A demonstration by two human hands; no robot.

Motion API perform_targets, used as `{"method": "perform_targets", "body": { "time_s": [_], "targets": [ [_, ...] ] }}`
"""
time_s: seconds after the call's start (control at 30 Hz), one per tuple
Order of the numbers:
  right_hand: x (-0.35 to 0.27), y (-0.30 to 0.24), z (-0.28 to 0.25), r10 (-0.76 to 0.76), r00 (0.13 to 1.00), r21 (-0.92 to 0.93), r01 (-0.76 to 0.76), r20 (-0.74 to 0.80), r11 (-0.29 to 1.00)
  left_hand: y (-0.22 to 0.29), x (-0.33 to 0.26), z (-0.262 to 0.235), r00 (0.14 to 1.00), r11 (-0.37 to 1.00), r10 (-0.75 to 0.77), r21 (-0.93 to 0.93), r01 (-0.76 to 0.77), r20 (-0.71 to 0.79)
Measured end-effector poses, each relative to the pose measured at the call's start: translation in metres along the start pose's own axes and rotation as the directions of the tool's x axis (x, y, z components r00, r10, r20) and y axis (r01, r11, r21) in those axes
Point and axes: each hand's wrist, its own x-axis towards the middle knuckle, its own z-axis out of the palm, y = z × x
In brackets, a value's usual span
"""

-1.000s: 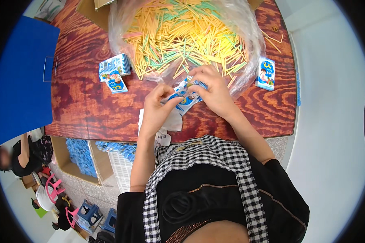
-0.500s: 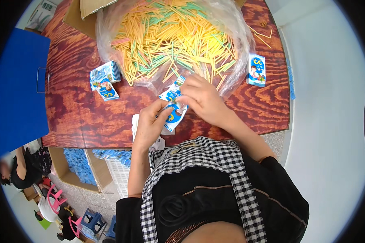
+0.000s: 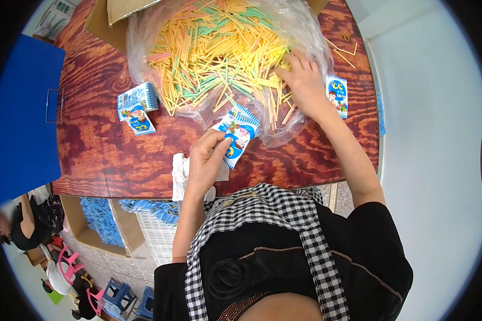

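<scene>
Head view: left hand pinches one packet; perhaps four visible.

Small blue-and-white printed packet: held tilted at centre, pinched at its lower edge. Heap of yellow, green and pink sticks: loose in clear bag, twelve o'clock of packet.

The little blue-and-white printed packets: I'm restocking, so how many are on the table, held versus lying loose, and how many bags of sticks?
Packets held in the left hand: 1
Packets lying loose on the table: 3, two at left, one at right
Clear plastic bag of coloured sticks: 1
Total: 5
</scene>
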Motion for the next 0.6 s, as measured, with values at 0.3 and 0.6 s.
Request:
{"method": "perform_targets", "body": {
  "time_s": [0.3, 0.6],
  "targets": [
    [0.004, 0.013, -0.008, -0.072, 0.996, 0.072, 0.076, -0.054, 0.994, -0.006, -0.004, -0.004, 0.996, 0.997, -0.023, -0.07, 0.017, -0.087],
    [0.023, -0.005, -0.016, 0.313, 0.862, 0.464, -0.484, 0.399, 0.742, -0.011, 0.005, -0.003, 0.984, 0.886, -0.158, -0.451, 0.105, -0.081]
  ]
}}
